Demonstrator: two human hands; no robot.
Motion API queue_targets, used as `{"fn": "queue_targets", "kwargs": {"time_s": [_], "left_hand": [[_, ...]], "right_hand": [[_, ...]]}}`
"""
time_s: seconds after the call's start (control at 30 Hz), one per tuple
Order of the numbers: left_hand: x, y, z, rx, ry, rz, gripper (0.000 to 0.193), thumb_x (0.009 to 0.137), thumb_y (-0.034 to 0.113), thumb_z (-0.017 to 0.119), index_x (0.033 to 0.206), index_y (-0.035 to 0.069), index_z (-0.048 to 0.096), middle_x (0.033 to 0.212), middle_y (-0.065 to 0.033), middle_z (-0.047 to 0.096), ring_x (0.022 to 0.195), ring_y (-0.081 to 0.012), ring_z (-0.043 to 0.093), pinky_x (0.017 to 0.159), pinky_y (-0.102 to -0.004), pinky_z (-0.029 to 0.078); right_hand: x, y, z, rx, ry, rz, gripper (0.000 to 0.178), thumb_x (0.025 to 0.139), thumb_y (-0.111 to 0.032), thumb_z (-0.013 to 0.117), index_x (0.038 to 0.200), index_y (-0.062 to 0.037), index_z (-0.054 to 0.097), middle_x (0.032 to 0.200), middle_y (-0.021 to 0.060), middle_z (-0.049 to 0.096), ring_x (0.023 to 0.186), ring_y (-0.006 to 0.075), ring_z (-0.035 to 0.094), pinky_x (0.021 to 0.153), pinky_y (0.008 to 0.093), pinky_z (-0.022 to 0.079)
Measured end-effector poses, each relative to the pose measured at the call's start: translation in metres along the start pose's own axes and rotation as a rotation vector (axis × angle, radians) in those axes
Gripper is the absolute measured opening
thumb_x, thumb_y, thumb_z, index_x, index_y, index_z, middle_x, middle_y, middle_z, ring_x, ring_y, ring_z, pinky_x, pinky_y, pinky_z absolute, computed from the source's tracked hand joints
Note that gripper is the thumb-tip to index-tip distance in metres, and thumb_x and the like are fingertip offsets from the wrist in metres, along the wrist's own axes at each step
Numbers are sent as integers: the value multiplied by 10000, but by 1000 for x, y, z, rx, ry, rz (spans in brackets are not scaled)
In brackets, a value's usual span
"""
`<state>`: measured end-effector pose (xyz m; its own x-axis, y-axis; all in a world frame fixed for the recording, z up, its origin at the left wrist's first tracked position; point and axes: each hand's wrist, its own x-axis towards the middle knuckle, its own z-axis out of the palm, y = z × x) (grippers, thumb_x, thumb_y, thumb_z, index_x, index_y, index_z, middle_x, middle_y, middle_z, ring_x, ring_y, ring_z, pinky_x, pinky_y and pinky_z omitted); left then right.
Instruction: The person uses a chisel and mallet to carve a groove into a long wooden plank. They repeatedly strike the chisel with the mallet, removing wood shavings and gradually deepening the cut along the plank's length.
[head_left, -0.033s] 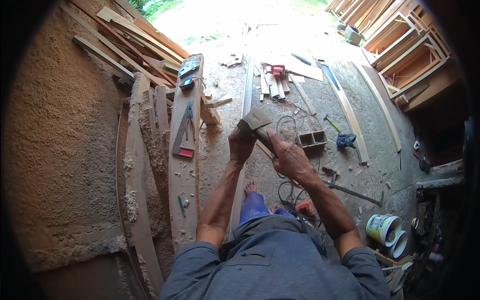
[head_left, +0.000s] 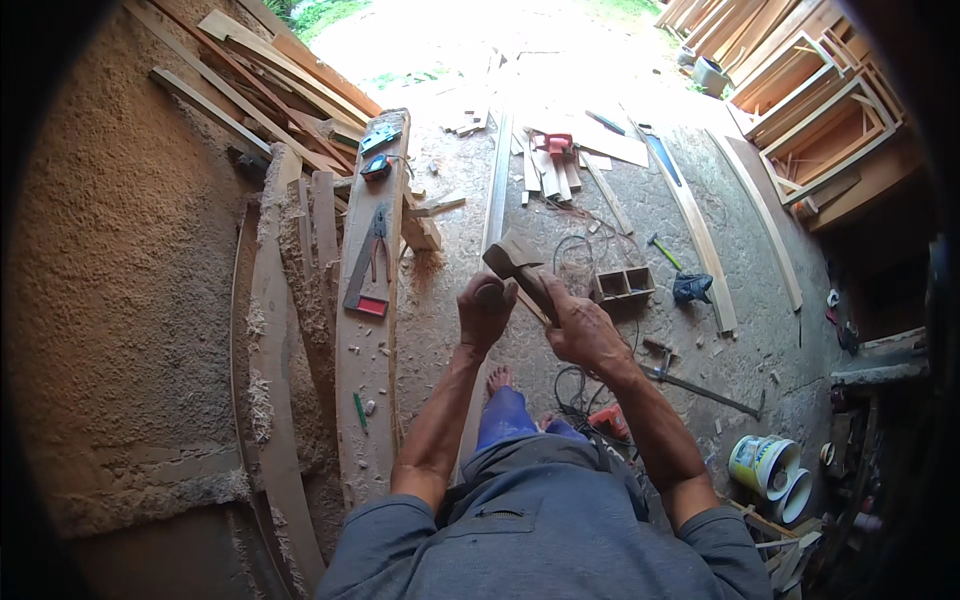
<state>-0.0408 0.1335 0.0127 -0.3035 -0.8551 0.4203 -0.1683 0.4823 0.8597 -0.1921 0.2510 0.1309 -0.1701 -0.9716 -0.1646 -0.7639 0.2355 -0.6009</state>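
Observation:
My right hand (head_left: 583, 328) is closed around the wooden handle of a hatchet (head_left: 513, 255), whose broad head points up and to the left. Close below that head, my left hand (head_left: 484, 318) is shut on a piece with a rounded brown end (head_left: 490, 289); the fist hides the rest of it. A small gap separates the hatchet head from this end. A long pale board (head_left: 478, 375) runs lengthwise below my hands, partly covered by them. At its left stands a bench plank (head_left: 372, 350), carrying a try square (head_left: 363, 272), pliers (head_left: 378, 240) and a tape measure (head_left: 376, 167).
Beyond my right hand are a hollow block (head_left: 624, 284), a green-handled hammer (head_left: 664, 251) and a bar clamp (head_left: 705, 391). A handsaw (head_left: 660, 157) lies on a board. White buckets (head_left: 763, 465) stand at the lower right. Cables (head_left: 572, 390) trail near my feet.
The hatchet head has turned and shifted slightly down, showing narrower. The rounded end above my left fist, covered before, now shows. My left hand has moved down a little.

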Motion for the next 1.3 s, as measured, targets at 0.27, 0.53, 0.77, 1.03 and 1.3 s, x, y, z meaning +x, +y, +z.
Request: {"fn": "queue_targets", "kwargs": {"time_s": [0.27, 0.53, 0.77, 1.03, 1.3], "left_hand": [[66, -8, 17, 77, 36, -37, 256, 814, 124, 808, 723, 44, 583, 626, -104, 605, 543, -200, 604, 547, -363, 496], [-20, -14, 7, -213, 85, 185, 214, 811, 26, 789, 831, 76, 581, 769, -79, 641, 695, -198, 671, 671, -334, 556], [163, -35, 36, -193, -228, -367, 243, 827, 118, 764, 655, 85, 596, 584, 9, 581, 515, -84, 533, 492, -299, 432], [220, -90, 71, -241, -336, -724, 140, 816, 111, 780, 754, 69, 662, 623, -31, 605, 508, -122, 583, 470, -301, 487], [176, 42, -24, -396, -340, -253, 216, 853, 155, 836, 801, 68, 646, 610, -30, 626, 530, -85, 614, 473, -242, 482]], "right_hand": [[-66, 76, 81, 321, 180, 248, 726, 831, -104, 627, 1519, -107, 396, 1096, 246, 698, 978, 441, 705, 899, 479, 537], [-92, 92, 79, 776, 7, 634, 755, 810, -53, 646, 1527, -80, 411, 833, 54, 593, 568, 141, 582, 492, 311, 487], [-103, 127, 94, 727, 37, 741, 532, 804, -49, 671, 1313, -48, 517, 898, 39, 596, 554, 124, 567, 484, 296, 486], [-106, 121, 100, 957, -31, 809, 413, 779, -34, 671, 1176, -48, 559, 845, 45, 592, 481, 109, 523, 430, 285, 442], [-96, 122, 105, 851, -58, 849, 347, 794, -49, 674, 1126, -54, 574, 844, 35, 598, 495, 99, 519, 428, 271, 454]]}}
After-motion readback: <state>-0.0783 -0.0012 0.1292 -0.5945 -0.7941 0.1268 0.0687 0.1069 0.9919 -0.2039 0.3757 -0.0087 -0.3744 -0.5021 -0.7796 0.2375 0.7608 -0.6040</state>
